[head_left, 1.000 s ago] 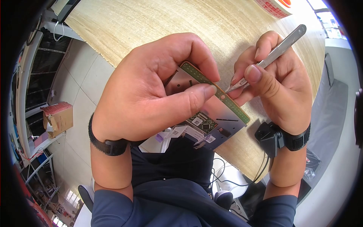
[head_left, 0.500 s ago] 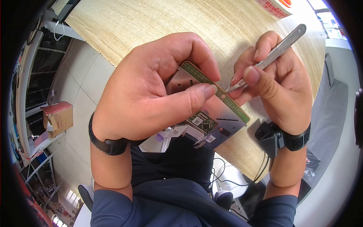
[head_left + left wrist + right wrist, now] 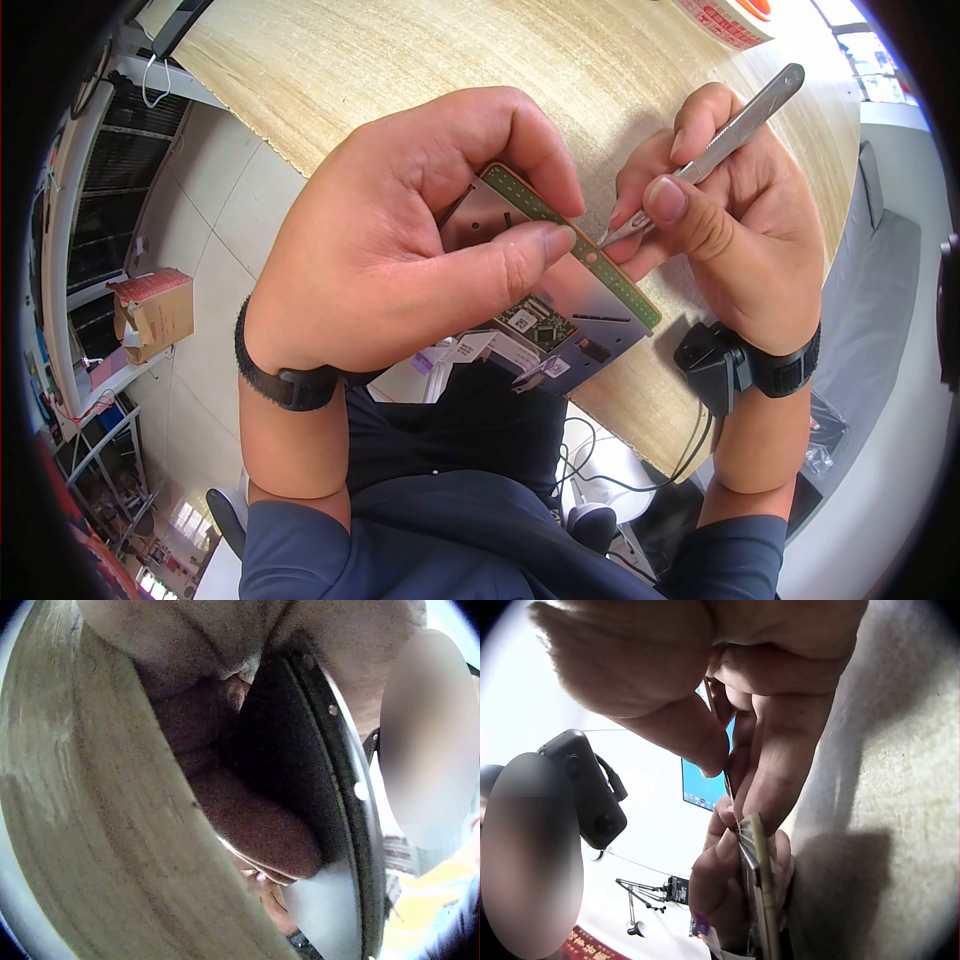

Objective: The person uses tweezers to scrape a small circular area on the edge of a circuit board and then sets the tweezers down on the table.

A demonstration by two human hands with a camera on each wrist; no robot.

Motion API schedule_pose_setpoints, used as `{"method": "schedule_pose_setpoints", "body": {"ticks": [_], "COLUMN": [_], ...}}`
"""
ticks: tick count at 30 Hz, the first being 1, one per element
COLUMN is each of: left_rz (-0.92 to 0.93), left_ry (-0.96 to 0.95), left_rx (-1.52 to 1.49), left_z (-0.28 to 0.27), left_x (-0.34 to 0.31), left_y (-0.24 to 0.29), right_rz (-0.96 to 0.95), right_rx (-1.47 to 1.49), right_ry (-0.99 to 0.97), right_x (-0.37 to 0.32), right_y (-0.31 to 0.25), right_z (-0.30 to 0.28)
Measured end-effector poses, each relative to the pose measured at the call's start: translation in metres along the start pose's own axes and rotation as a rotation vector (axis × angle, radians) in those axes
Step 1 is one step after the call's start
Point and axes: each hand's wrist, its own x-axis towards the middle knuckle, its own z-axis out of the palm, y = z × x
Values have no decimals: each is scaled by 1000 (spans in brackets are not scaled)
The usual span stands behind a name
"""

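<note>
My left hand point(image 3: 420, 240) grips a flat metal panel point(image 3: 590, 290) with a green circuit-board edge point(image 3: 628, 296), its thumb on the face near that edge. A small green board point(image 3: 540, 322) and white-purple labelled strips show on the panel. My right hand point(image 3: 735, 205) pinches a silver scalpel-like tool point(image 3: 745, 122) between thumb and fingers, its thin tip at the panel's edge beside the left thumb. In the right wrist view the panel point(image 3: 763, 900) is seen edge-on below the right hand point(image 3: 765, 712). The left wrist view shows the left hand point(image 3: 255, 825) on the panel's dark side point(image 3: 300, 742).
The wooden table point(image 3: 400, 60) lies beneath, with a red-and-white round container point(image 3: 722, 22) at its far edge and a dark device point(image 3: 182, 25) at the far left corner. A cardboard box point(image 3: 155, 312) is on the left shelf. Black cables point(image 3: 640, 488) hang by the near edge.
</note>
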Motion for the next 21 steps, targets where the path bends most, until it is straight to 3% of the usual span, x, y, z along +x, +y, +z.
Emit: {"method": "schedule_pose_setpoints", "body": {"ticks": [21], "left_rz": [6], "left_ry": [-5], "left_rx": [21], "left_z": [-1], "left_x": [0], "left_y": [0], "right_rz": [-39], "right_rx": [-6], "right_ry": [-22], "right_x": [1], "right_y": [0], "right_z": [-2]}}
